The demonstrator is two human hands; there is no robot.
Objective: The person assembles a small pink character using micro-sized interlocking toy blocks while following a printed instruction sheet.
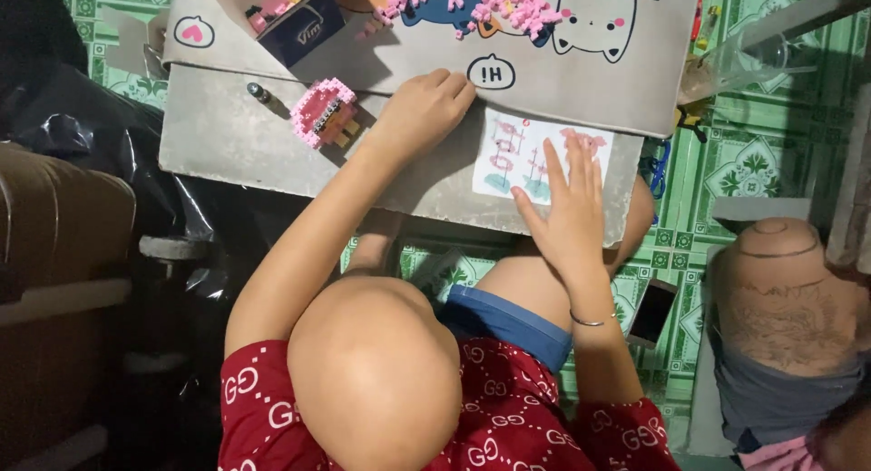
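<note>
Resting flat with fingers spread, the right hand presses the white printed instruction sheet on the grey desk, gripping nothing. The left hand, loosely curled and seemingly empty, lies between that sheet and the half-built pink block model, nearer the model.

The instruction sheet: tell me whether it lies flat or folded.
Flat. The instruction sheet lies spread on the grey table, the right hand resting on its lower edge.

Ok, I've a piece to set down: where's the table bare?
Bare grey table lies left of the pink block build, and a narrower strip between the left hand and the picture sheet under the right hand. The far side is crowded with loose pink bricks and a box.
</note>
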